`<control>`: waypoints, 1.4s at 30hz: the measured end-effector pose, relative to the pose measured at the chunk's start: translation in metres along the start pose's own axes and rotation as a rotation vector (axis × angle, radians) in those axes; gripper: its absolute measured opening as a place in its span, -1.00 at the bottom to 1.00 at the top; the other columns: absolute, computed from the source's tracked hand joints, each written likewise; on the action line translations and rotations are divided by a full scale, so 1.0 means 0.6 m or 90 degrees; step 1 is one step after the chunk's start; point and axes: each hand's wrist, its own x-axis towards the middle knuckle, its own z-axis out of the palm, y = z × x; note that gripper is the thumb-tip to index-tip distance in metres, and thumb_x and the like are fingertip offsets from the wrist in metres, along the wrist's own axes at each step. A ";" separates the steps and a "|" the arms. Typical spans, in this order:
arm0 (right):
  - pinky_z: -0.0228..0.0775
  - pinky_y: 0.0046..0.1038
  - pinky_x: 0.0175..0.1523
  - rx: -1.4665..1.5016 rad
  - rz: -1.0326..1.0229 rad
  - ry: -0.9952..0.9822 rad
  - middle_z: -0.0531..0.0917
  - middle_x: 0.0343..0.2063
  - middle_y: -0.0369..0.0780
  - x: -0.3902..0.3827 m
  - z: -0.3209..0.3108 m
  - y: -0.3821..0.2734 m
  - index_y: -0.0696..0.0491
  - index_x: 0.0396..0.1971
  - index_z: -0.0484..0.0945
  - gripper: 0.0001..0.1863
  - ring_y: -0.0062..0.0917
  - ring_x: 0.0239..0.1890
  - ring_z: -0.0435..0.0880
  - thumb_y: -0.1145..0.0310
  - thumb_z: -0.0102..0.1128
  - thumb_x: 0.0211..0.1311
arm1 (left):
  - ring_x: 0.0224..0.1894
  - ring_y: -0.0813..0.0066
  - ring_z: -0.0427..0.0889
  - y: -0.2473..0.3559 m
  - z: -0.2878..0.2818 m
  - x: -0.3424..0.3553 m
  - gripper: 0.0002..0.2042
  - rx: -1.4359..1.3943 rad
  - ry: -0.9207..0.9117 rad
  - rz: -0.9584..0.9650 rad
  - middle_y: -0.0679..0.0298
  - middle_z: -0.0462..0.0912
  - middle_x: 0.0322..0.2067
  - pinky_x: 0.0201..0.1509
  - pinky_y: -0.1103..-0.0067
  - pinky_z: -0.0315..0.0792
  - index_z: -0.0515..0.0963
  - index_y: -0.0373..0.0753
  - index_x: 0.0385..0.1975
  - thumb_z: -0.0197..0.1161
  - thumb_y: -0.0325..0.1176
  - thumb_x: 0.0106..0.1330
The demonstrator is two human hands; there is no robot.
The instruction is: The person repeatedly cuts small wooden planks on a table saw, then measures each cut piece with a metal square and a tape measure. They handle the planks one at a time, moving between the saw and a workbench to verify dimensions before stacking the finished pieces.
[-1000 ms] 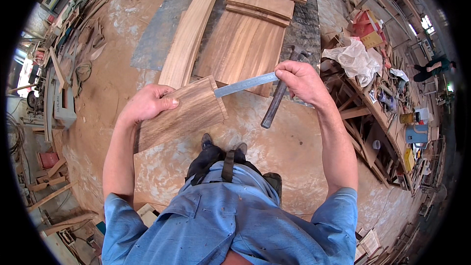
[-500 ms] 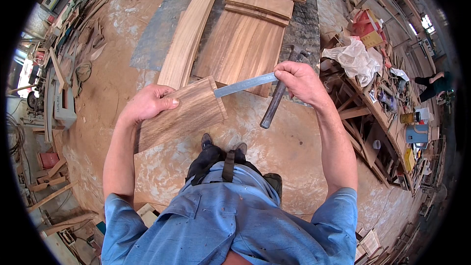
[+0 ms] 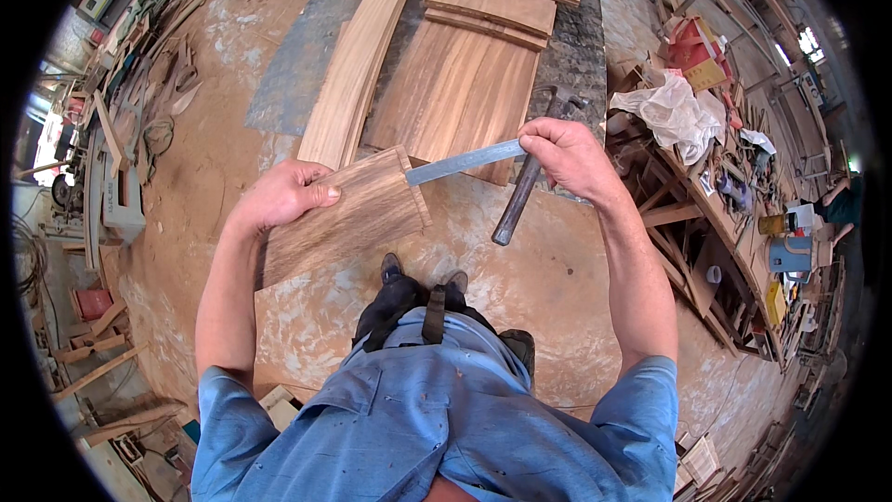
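The metal strip (image 3: 465, 162) spans the gap between the hands, its long axis running from the right hand (image 3: 569, 151) toward about 8:30. Its tip meets the stepped end of the wooden board (image 3: 344, 216); the picture does not show whether it presses there or just overlaps. The right hand is nearer to the strip, pinching its outer end between thumb and fingers.

The left hand (image 3: 283, 193) clasps the board at about 10 o'clock from its middle, thumb on the upper face, fingers hidden beneath. The board's long axis points toward 2 o'clock.

A hammer (image 3: 518, 200) passes behind the right hand, head toward 1 o'clock, handle end toward 7; I cannot tell which fingers hold it. Stacked boards (image 3: 465, 98) lie at 12 o'clock, beyond the hands.
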 end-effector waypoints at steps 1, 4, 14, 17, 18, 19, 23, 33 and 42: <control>0.29 -0.66 -0.61 0.001 0.003 -0.002 0.49 -0.64 -0.43 0.000 -0.001 0.000 0.14 -0.27 0.62 -0.82 -0.79 -0.69 0.41 0.35 0.11 0.34 | -0.33 0.43 0.64 -0.001 0.000 0.002 -0.65 0.000 -0.001 0.001 0.16 0.72 -0.42 -0.16 0.46 0.47 0.67 -0.27 -0.18 0.39 -0.16 0.13; 0.28 -0.65 -0.61 -0.003 0.013 -0.002 0.48 -0.66 -0.42 0.001 -0.002 -0.002 0.14 -0.27 0.62 -0.80 -0.78 -0.70 0.41 0.33 0.11 0.34 | -0.34 0.44 0.63 -0.002 0.002 0.005 -0.65 -0.014 0.000 -0.005 0.16 0.71 -0.43 -0.16 0.47 0.47 0.67 -0.28 -0.18 0.39 -0.16 0.13; 0.24 -0.61 -0.63 -0.044 -0.012 0.003 0.50 -0.69 -0.40 0.007 -0.010 0.004 0.15 -0.32 0.63 -0.77 -0.76 -0.73 0.40 0.31 0.10 0.34 | -0.37 0.43 0.61 0.017 0.002 0.012 -0.67 0.021 -0.001 0.030 0.15 0.69 -0.46 -0.18 0.46 0.47 0.65 -0.32 -0.21 0.38 -0.21 0.13; 0.43 -0.46 -0.26 -0.058 0.026 -0.004 0.63 -0.53 -0.21 0.006 -0.016 -0.003 0.19 -0.28 0.64 -0.73 -0.59 -0.44 0.56 0.28 0.14 0.26 | -0.39 0.40 0.61 0.031 0.002 0.007 -0.67 0.043 0.011 0.036 0.10 0.69 -0.46 -0.19 0.45 0.48 0.64 -0.34 -0.22 0.37 -0.22 0.12; 0.43 -0.46 -0.26 -0.056 0.029 -0.004 0.62 -0.53 -0.21 0.006 -0.019 -0.002 0.19 -0.29 0.64 -0.73 -0.59 -0.45 0.55 0.28 0.14 0.26 | -0.39 0.39 0.62 0.038 0.003 0.007 -0.67 0.050 0.020 0.047 0.09 0.69 -0.46 -0.19 0.44 0.48 0.63 -0.34 -0.22 0.37 -0.23 0.12; 0.42 -0.47 -0.26 -0.054 0.032 -0.005 0.62 -0.54 -0.21 0.007 -0.021 0.000 0.19 -0.29 0.64 -0.73 -0.59 -0.45 0.55 0.28 0.14 0.25 | -0.40 0.38 0.62 0.043 0.005 0.006 -0.67 0.058 0.030 0.057 0.07 0.69 -0.46 -0.20 0.44 0.48 0.63 -0.34 -0.22 0.37 -0.23 0.11; 0.41 -0.48 -0.29 -0.042 0.028 0.007 0.60 -0.56 -0.24 0.006 -0.026 0.007 0.19 -0.30 0.63 -0.74 -0.61 -0.46 0.53 0.28 0.14 0.26 | -0.40 0.36 0.62 0.057 0.008 0.009 -0.68 0.076 0.036 0.050 0.05 0.68 -0.47 -0.21 0.44 0.48 0.64 -0.33 -0.23 0.36 -0.24 0.12; 0.37 -0.50 -0.37 -0.032 0.057 0.001 0.55 -0.61 -0.31 0.007 -0.033 0.009 0.17 -0.30 0.64 -0.75 -0.67 -0.53 0.47 0.28 0.14 0.26 | -0.43 0.52 0.52 0.059 0.016 0.020 -0.72 0.062 0.038 0.061 0.23 0.62 -0.51 -0.27 0.51 0.44 0.63 -0.36 -0.25 0.34 -0.29 0.13; 0.36 -0.50 -0.37 -0.024 0.069 0.004 0.55 -0.62 -0.31 0.011 -0.034 0.016 0.17 -0.31 0.64 -0.75 -0.67 -0.52 0.46 0.28 0.14 0.26 | -0.42 0.38 0.60 0.061 0.017 0.029 -0.72 0.069 0.033 0.049 0.06 0.67 -0.48 -0.23 0.44 0.47 0.64 -0.33 -0.24 0.36 -0.27 0.13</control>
